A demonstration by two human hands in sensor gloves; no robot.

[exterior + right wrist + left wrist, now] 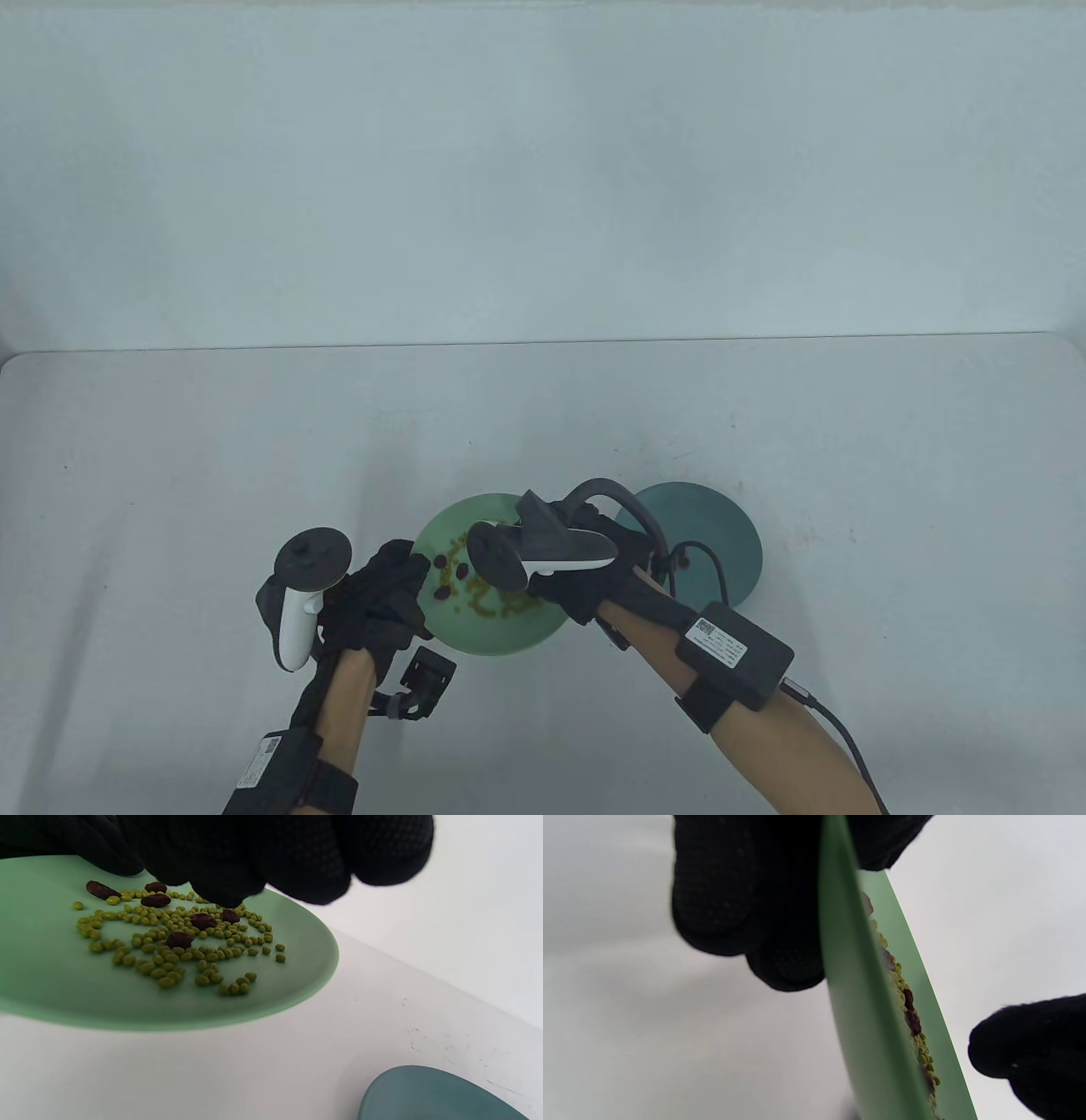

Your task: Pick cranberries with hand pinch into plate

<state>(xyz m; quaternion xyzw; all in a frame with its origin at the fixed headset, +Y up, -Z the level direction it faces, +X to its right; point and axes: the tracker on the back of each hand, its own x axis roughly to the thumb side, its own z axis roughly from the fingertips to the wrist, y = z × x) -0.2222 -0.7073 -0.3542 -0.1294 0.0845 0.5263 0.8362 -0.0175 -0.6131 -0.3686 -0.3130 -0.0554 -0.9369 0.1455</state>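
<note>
Lab: bare white table (254, 441), backdrop (543, 170)

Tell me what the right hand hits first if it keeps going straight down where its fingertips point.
Probably a dark cranberry among the green peas on the light green plate: the right hand hangs just over them. Contact is unclear.

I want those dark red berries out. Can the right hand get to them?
Probably yes. The right hand hovers right above the cranberries on the light green plate; only small green beans crowd them.

Dark-red cranberries (178, 939), light-green plate (51, 984)
</note>
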